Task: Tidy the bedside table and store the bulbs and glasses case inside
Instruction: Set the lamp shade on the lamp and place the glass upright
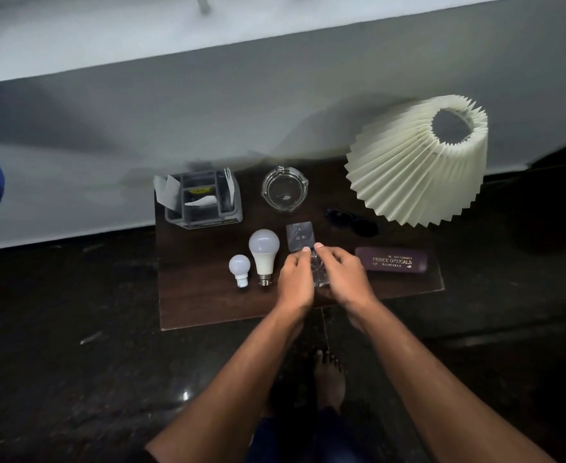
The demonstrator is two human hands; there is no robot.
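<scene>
Bulbs, small (239, 269) and large (263, 253), lay just left of the left hand (295, 283), untouched. Both hands, left and right hand (343, 275), pinched a clear plastic wrapper (318, 272) between fingertips (306, 250). Glasses case (391, 259) rested just right of the fingers. Seemingly mid-tidying, storing not begun; next, probably, wrapper cleared, then bulbs grasped gently.

surface (208, 295): dark wood grain, matt
2 bulbs (263, 248): smooth white plastic
ashtray (285, 190): clear glass
lampshade (418, 162): my pleated cream paper
</scene>
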